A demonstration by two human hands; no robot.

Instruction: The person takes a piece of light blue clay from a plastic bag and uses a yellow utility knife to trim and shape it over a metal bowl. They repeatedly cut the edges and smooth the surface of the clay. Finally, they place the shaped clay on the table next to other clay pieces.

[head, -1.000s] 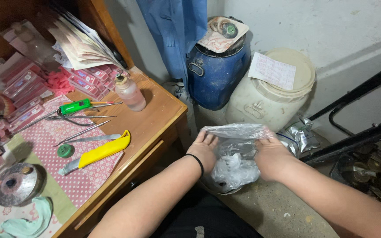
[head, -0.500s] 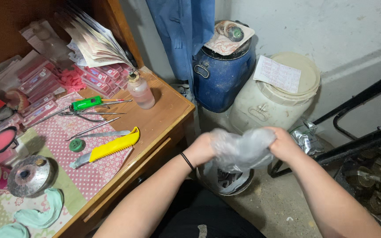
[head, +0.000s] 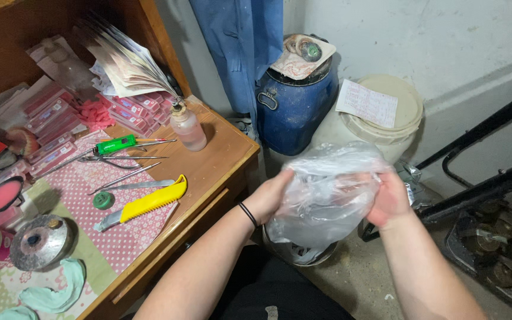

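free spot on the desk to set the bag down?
Bare wood on the desk corner, between the small bottle, the yellow knife and the front edge. Left of that, tools and boxes crowd it.

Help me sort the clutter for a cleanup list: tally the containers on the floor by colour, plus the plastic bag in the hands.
Blue drum: 1
Cream bucket: 1
Clear plastic bag, held by left hand and right hand: 1
Total: 3
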